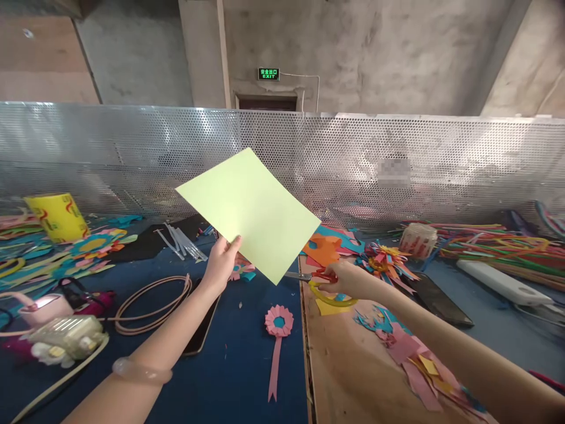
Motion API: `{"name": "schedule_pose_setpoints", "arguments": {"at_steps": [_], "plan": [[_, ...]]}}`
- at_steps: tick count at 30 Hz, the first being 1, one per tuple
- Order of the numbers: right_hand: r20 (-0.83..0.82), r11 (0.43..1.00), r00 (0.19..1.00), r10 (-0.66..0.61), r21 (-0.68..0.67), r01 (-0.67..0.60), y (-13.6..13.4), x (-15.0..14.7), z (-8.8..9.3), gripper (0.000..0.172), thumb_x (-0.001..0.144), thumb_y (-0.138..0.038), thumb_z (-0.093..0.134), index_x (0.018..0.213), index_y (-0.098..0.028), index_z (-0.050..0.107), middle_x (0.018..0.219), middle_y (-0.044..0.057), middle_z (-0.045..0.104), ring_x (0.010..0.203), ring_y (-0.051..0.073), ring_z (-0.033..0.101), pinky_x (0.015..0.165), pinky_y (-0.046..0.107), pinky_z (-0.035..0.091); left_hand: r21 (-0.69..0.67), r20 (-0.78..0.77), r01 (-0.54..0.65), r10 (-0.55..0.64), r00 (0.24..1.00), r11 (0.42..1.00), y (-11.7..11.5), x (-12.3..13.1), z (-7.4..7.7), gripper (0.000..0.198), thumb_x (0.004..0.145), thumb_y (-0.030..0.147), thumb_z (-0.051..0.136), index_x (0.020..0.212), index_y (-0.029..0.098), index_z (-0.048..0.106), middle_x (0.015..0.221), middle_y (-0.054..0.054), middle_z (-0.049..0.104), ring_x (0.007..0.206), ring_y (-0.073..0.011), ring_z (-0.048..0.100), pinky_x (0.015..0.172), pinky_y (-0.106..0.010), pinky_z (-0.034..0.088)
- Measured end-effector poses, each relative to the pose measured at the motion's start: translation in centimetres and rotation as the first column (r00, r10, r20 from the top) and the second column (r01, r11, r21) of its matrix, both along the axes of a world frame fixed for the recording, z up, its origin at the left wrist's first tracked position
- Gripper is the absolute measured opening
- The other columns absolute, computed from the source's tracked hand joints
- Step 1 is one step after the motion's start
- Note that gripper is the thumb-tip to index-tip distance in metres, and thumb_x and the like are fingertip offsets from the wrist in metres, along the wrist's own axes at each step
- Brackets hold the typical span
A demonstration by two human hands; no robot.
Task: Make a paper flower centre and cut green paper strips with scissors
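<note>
My left hand (223, 259) pinches the lower left edge of a pale yellow-green sheet of paper (249, 212) and holds it tilted up above the table. My right hand (346, 278) is closed on scissors with red and yellow handles (320, 285); their blades point left, toward the sheet's lower corner. A pink paper rosette with a ribbon tail (278, 324) lies on the blue mat below the sheet.
A perforated metal screen (132, 153) runs along the table's back. Coloured paper scraps (397, 341) litter the wooden board on the right. A yellow tape roll (57, 217), a coiled cord (152, 300), a dark phone (435, 300) and a white power strip (503, 282) lie around.
</note>
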State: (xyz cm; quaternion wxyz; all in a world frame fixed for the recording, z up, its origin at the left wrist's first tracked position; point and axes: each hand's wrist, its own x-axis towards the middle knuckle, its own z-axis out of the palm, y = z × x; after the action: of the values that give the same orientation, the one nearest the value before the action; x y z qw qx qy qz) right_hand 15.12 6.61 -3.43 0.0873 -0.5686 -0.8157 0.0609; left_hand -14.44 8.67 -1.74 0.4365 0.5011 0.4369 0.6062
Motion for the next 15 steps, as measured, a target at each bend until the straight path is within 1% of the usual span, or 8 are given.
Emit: {"name": "schedule_pose_setpoints", "arguments": {"at_steps": [3,4,6,8,10,12,13,15], "plan": [[-0.169,0.997,0.982,-0.078,-0.022,0.075,-1.0,0.5,1.3,0.043,0.072,-0.059,0.054,0.072,-0.016,0.057,0.061,0.001,0.052,0.053,0.012,0.041,0.048,0.025,0.027,0.143,0.055,-0.067,0.060,0.997,0.987,0.5,-0.1,-0.3,0.024,0.074,0.039,0.062,0.080,0.021,0.047,0.060,0.003,0.056,0.052,-0.0150,0.060,0.048,-0.026,0.051],[-0.263,0.994,0.959,-0.107,-0.056,0.096,-1.5,0.8,1.7,0.042,0.072,-0.059,0.056,0.069,-0.016,0.055,0.060,-0.001,0.049,0.052,0.011,0.039,0.048,0.025,0.025,0.175,0.081,-0.075,0.062,0.995,0.982,0.7,-0.2,-0.3,0.024,0.074,0.039,0.062,0.081,0.021,0.048,0.062,0.003,0.057,0.052,-0.0149,0.060,0.048,-0.026,0.051],[-0.464,0.979,0.867,-0.179,-0.169,0.111,-2.5,1.4,2.2,0.041,0.071,-0.058,0.058,0.068,-0.017,0.052,0.058,-0.003,0.044,0.050,0.009,0.034,0.046,0.024,0.023,0.205,0.130,-0.099,0.074,0.989,0.974,1.0,-0.2,-0.4,0.026,0.073,0.041,0.063,0.084,0.020,0.051,0.067,0.001,0.059,0.054,-0.0153,0.061,0.048,-0.026,0.052],[-0.649,0.949,0.717,-0.257,-0.310,0.060,-3.5,2.1,2.3,0.039,0.071,-0.055,0.060,0.070,-0.017,0.051,0.057,-0.005,0.041,0.047,0.007,0.031,0.044,0.023,0.021,0.207,0.171,-0.122,0.087,0.981,0.971,1.1,-0.2,-0.5,0.029,0.072,0.042,0.063,0.086,0.019,0.053,0.071,0.000,0.062,0.055,-0.0157,0.062,0.048,-0.027,0.052],[-0.793,0.908,0.522,-0.315,-0.412,-0.078,-4.1,2.6,2.1,0.035,0.069,-0.049,0.065,0.076,-0.017,0.054,0.057,-0.004,0.042,0.045,0.007,0.031,0.041,0.022,0.021,0.188,0.208,-0.112,0.072,0.975,0.976,1.1,-0.2,-0.5,0.028,0.070,0.041,0.065,0.083,0.019,0.052,0.071,0.000,0.063,0.055,-0.0157,0.063,0.049,-0.028,0.053],[-0.879,0.874,0.325,-0.348,-0.430,-0.226,-4.5,2.7,1.7,0.030,0.065,-0.039,0.071,0.080,-0.016,0.058,0.061,-0.002,0.048,0.044,0.006,0.035,0.039,0.022,0.024,0.159,0.254,-0.081,0.039,0.966,0.984,0.8,-0.1,-0.3,0.028,0.068,0.037,0.068,0.080,0.019,0.051,0.069,0.001,0.063,0.054,-0.0148,0.063,0.050,-0.028,0.054],[-0.898,0.862,0.245,-0.365,-0.426,-0.276,-4.5,2.5,1.5,0.028,0.063,-0.033,0.073,0.080,-0.016,0.059,0.063,-0.001,0.050,0.044,0.007,0.038,0.039,0.021,0.026,0.145,0.272,-0.059,0.017,0.962,0.988,0.7,0.0,-0.2,0.028,0.067,0.035,0.070,0.080,0.019,0.050,0.068,0.001,0.063,0.054,-0.0143,0.063,0.051,-0.027,0.054],[-0.907,0.856,0.127,-0.401,-0.421,-0.301,-4.5,1.9,1.1,0.024,0.060,-0.026,0.074,0.077,-0.015,0.061,0.065,0.000,0.053,0.045,0.007,0.042,0.038,0.021,0.031,0.118,0.289,-0.011,-0.024,0.957,0.993,0.2,0.1,0.0,0.031,0.065,0.030,0.073,0.083,0.020,0.050,0.070,0.002,0.064,0.055,-0.0140,0.064,0.049,-0.027,0.054]]}}
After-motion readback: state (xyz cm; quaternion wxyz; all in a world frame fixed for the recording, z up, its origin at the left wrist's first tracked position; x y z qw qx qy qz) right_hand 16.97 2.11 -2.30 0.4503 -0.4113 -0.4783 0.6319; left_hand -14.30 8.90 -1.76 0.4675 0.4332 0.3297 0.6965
